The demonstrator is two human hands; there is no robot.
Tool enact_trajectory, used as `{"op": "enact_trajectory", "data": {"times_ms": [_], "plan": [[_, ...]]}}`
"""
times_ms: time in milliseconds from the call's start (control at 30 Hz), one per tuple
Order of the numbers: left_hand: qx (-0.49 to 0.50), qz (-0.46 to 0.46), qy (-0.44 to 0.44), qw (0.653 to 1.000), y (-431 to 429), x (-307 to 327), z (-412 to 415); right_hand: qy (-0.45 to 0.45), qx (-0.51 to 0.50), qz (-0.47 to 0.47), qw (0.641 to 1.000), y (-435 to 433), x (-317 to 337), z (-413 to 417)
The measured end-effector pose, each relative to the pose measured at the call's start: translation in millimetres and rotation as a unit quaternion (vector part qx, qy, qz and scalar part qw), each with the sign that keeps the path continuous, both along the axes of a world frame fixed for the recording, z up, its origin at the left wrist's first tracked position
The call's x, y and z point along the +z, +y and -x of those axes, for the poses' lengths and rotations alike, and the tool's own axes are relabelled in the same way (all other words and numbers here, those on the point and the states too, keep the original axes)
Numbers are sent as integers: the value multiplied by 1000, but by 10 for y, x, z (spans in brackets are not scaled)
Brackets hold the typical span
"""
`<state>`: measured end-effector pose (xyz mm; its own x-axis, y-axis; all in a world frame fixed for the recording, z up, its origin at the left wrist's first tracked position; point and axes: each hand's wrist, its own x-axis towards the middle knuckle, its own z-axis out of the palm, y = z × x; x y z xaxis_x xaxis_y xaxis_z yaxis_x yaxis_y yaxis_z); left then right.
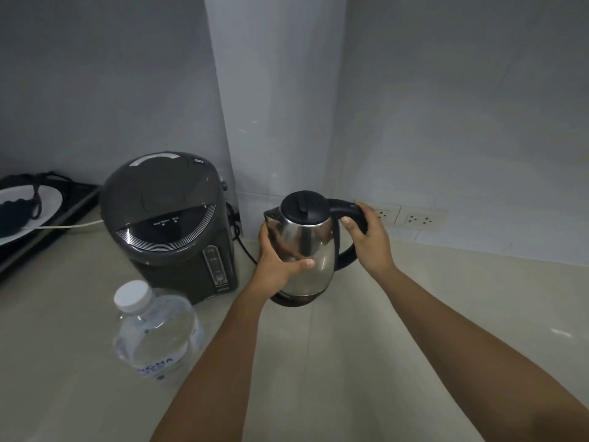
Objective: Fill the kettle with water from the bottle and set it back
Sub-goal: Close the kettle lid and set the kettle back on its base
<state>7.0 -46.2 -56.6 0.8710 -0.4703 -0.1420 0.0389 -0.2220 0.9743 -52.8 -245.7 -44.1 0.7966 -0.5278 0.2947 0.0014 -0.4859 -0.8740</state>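
Beige counter (382, 330) meets grey walls (446, 106), corner.

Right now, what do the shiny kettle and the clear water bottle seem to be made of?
The shiny silver kettle looks like polished steel: its body mirrors the room. Its black lid and handle look like matte plastic. The clear water bottle with a white cap seems thin transparent plastic.

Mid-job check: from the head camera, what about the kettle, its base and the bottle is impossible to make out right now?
- Water level in the kettle: closed lid and opaque steel body hide it.
- Kettle base: only a dark rim shows; seated or lifted unclear.
- Bottle label: blurred, partly behind the left forearm.
- Left hand fingers: wrapped behind the body.
- Right hand palm: hidden around the handle.
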Motion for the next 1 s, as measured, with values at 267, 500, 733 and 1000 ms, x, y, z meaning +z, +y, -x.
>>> {"op": "enact_trajectory", "data": {"times_ms": [267, 500, 733, 1000], "plan": [[39, 10, 6, 999, -129, -158, -120, 7, 35, -1, 999, -137, -100, -262], [67, 5, 1, 998, -180, -195, -123, 16, 55, -4, 998, -176, -115, -392], [76, 3, 0, 997, -128, -248, -89, 23, 70, -17, 997, -156, -172, -382], [74, 24, 1, 997, -88, -337, -25, 16, 76, -9, 997, -140, -201, -317]]}}
